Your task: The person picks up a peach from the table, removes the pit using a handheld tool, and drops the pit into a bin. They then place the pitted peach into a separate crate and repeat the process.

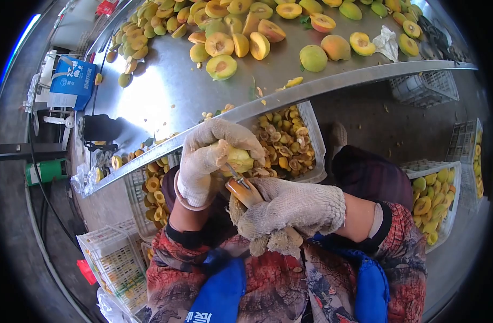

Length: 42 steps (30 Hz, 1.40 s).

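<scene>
My left hand (217, 153), in a pale knitted glove, is closed around a yellow-green peach half (239, 160). My right hand (297, 207), gloved and worn at the fingertips, grips a pitting knife (244, 191) with a smooth brown handle and a short metal blade. The blade's tip meets the peach half; how deep it goes is hidden. Behind both hands a white crate (317, 145) holds pitted scraps and peach pieces. To the left of my left forearm, another crate of peach halves (154, 188) is partly covered by the arm.
A metal table (187, 102) with a raised rim carries many peaches (219, 46), whole and halved, and a crumpled white tissue (386, 44). White crates of fruit (435, 199) stand at right, a stacked crate (112, 264) at lower left. A blue box (71, 81) sits at far left.
</scene>
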Each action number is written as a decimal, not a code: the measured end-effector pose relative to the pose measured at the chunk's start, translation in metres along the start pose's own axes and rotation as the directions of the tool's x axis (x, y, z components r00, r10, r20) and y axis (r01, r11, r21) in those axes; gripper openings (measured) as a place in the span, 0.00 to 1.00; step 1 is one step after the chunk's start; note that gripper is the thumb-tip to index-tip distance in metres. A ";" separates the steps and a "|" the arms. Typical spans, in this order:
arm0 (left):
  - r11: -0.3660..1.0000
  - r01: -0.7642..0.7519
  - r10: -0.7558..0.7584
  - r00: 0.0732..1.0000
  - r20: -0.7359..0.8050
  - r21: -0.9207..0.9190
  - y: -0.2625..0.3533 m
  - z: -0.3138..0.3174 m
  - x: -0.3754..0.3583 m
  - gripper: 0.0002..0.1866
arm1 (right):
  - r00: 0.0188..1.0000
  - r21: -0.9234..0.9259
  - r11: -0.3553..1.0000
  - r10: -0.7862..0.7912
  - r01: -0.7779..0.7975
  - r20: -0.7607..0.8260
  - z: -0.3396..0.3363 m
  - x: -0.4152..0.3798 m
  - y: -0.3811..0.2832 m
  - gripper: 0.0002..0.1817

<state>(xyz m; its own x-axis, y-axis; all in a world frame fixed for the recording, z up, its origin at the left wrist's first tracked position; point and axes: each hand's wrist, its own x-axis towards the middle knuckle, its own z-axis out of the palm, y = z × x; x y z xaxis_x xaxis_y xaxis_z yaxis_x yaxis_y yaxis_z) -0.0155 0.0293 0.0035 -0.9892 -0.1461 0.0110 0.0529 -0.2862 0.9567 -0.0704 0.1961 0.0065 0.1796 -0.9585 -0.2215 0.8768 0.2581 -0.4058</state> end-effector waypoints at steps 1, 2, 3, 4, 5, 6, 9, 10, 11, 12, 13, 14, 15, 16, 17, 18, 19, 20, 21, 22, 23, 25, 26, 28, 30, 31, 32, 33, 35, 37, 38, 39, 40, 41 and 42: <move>1.000 -0.031 0.030 0.999 -0.020 -0.007 -0.002 0.000 -0.002 0.24 | 1.000 0.011 1.000 0.007 -0.007 -0.018 0.001 -0.001 -0.002 0.08; 0.999 -0.030 0.031 0.999 -0.036 0.012 -0.004 -0.001 -0.004 0.24 | 0.999 -0.100 0.995 0.019 -0.023 -0.041 0.001 0.000 -0.003 0.10; 0.999 -0.029 0.031 0.998 -0.053 0.032 -0.006 -0.003 -0.006 0.25 | 0.998 -0.210 0.977 0.029 -0.042 -0.063 0.000 0.001 -0.006 0.11; 0.998 -0.026 0.030 0.997 -0.070 0.053 -0.007 -0.004 -0.009 0.25 | 0.996 -0.315 0.947 0.036 -0.061 -0.084 0.000 0.002 -0.007 0.12; 0.998 -0.015 0.020 0.995 -0.099 0.054 -0.006 -0.005 -0.010 0.25 | 0.988 -0.455 0.887 0.011 -0.080 -0.152 0.001 0.004 -0.007 0.13; 0.999 -0.003 0.009 0.992 -0.125 0.054 -0.006 -0.005 -0.011 0.25 | 0.976 -0.582 0.806 -0.028 -0.106 -0.217 0.002 0.006 -0.008 0.14; 0.996 0.027 -0.008 0.979 -0.204 0.087 -0.006 -0.004 -0.010 0.26 | 0.857 -0.970 0.243 -0.496 -0.022 -0.143 -0.007 0.018 0.008 0.14; 0.994 0.037 -0.013 0.973 -0.231 0.101 -0.007 -0.004 -0.009 0.26 | 0.765 -0.999 -0.034 -0.645 -0.027 0.001 -0.011 0.021 0.013 0.13; 0.997 0.041 -0.024 0.966 -0.257 0.062 -0.010 -0.004 -0.009 0.25 | 0.797 -0.992 -0.023 -0.598 -0.125 -0.086 -0.015 0.022 0.014 0.12; 0.999 0.043 -0.035 0.959 -0.282 0.021 -0.013 -0.005 -0.008 0.24 | 0.774 -0.986 -0.074 -0.629 -0.151 -0.071 -0.019 0.023 0.016 0.12; 0.999 0.043 -0.047 0.950 -0.308 -0.020 -0.015 -0.004 -0.008 0.23 | 0.752 -0.976 -0.125 -0.657 -0.177 -0.052 -0.026 0.026 0.019 0.14; 0.998 0.056 -0.060 0.937 -0.343 -0.021 -0.015 -0.002 -0.008 0.22 | 0.730 -0.964 -0.174 -0.683 -0.203 -0.031 -0.031 0.029 0.022 0.16; 0.998 0.067 -0.070 0.922 -0.380 -0.021 -0.013 0.002 -0.008 0.22 | 0.737 -0.938 -0.177 -0.667 -0.299 -0.109 -0.032 0.033 0.021 0.14; 0.997 0.078 -0.080 0.906 -0.416 -0.021 -0.011 0.004 -0.009 0.21 | 0.739 -0.909 -0.238 -0.666 -0.341 -0.103 -0.031 0.034 0.019 0.14; 0.993 0.121 -0.113 0.904 -0.413 -0.006 -0.009 0.002 -0.009 0.20 | 0.740 -0.875 -0.296 -0.665 -0.382 -0.098 -0.030 0.033 0.018 0.13; 0.986 0.164 -0.147 0.900 -0.410 0.009 -0.006 0.000 -0.011 0.19 | 0.741 -0.836 -0.352 -0.665 -0.421 -0.093 -0.029 0.031 0.016 0.13; 0.978 0.207 -0.179 0.895 -0.408 0.024 -0.004 -0.003 -0.012 0.18 | 0.739 -0.811 -0.393 -0.670 -0.433 -0.070 -0.027 0.030 0.013 0.12; 0.962 0.248 -0.180 0.890 -0.418 0.115 -0.002 -0.006 -0.014 0.17 | 0.738 -0.785 -0.434 -0.674 -0.443 -0.044 -0.024 0.029 0.010 0.12; 0.936 0.287 -0.178 0.886 -0.429 0.205 -0.002 -0.009 -0.016 0.16 | 0.736 -0.756 -0.473 -0.677 -0.453 -0.017 -0.023 0.028 0.008 0.11; 0.900 0.323 -0.174 0.882 -0.439 0.293 0.000 -0.012 -0.018 0.16 | 0.728 -0.741 -0.490 -0.686 -0.459 0.003 -0.026 0.029 0.009 0.11; 0.861 0.377 -0.194 0.864 -0.465 0.341 0.010 -0.013 -0.022 0.12 | 0.719 -0.725 -0.506 -0.695 -0.467 0.021 -0.032 0.030 0.012 0.11; 0.678 0.375 0.054 0.832 -0.551 0.632 0.026 -0.019 -0.034 0.11 | 0.722 -0.685 -0.522 -0.692 -0.508 -0.008 -0.033 0.029 0.009 0.11; 0.501 0.412 0.142 0.828 -0.542 0.761 0.035 -0.035 -0.043 0.10 | 0.730 -0.663 -0.519 -0.681 -0.539 -0.060 -0.031 0.026 0.005 0.11; -0.196 0.517 0.189 0.854 -0.485 0.833 0.046 -0.078 -0.059 0.16 | 0.725 -0.632 -0.523 -0.682 -0.573 -0.094 -0.030 0.019 0.000 0.13; -0.441 0.399 0.276 0.913 -0.301 0.804 0.053 -0.112 -0.073 0.20 | 0.713 -0.618 -0.539 -0.699 -0.573 -0.052 -0.034 0.011 -0.003 0.17; -0.358 0.411 0.277 0.904 -0.325 0.838 0.059 -0.117 -0.068 0.21 | 0.686 -0.639 -0.466 -0.715 -0.612 -0.136 -0.035 0.014 -0.006 0.14; -0.271 0.422 0.277 0.895 -0.349 0.865 0.065 -0.119 -0.060 0.22 | 0.690 -0.649 -0.455 -0.708 -0.610 -0.153 -0.038 0.014 -0.006 0.13; -0.169 0.412 0.283 0.891 -0.356 0.896 0.070 -0.112 -0.045 0.22 | 0.694 -0.657 -0.446 -0.700 -0.608 -0.167 -0.040 0.013 -0.005 0.12; 0.044 0.378 0.295 0.879 -0.374 0.925 0.075 -0.091 0.000 0.24 | 0.694 -0.680 -0.447 -0.709 -0.582 -0.127 -0.038 0.012 -0.004 0.09; 0.161 0.287 0.290 0.901 -0.323 0.944 0.069 -0.082 0.052 0.27 | 0.693 -0.708 -0.422 -0.709 -0.566 -0.131 -0.036 0.010 -0.005 0.07; 0.184 0.255 0.287 0.910 -0.300 0.949 0.061 -0.085 0.082 0.28 | 0.689 -0.722 -0.405 -0.712 -0.561 -0.136 -0.036 0.009 -0.006 0.07; 0.247 0.230 0.269 0.917 -0.295 0.941 0.049 -0.092 0.110 0.29 | 0.687 -0.723 -0.364 -0.697 -0.588 -0.207 -0.032 0.011 -0.009 0.06; 0.161 0.248 0.236 0.930 -0.281 0.955 0.039 -0.096 0.136 0.30 | 0.700 -0.723 -0.399 -0.696 -0.564 -0.162 -0.031 0.009 -0.008 0.07; 0.074 0.197 0.216 0.954 -0.208 0.978 0.031 -0.097 0.155 0.30 | 0.700 -0.758 -0.354 -0.691 -0.547 -0.182 -0.032 0.009 -0.008 0.08; 0.047 0.253 0.164 0.952 -0.257 0.966 0.018 -0.102 0.175 0.30 | 0.701 -0.791 -0.308 -0.684 -0.529 -0.202 -0.033 0.009 -0.009 0.09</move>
<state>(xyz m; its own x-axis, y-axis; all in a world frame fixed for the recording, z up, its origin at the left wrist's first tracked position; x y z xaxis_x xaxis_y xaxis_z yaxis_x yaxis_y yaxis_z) -0.1739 -0.0986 -0.0070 -0.8983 -0.4296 0.0921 -0.3798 0.8646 0.3290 -0.0911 0.1889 -0.0211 -0.5644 -0.8235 -0.0569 -0.7176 0.5235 -0.4593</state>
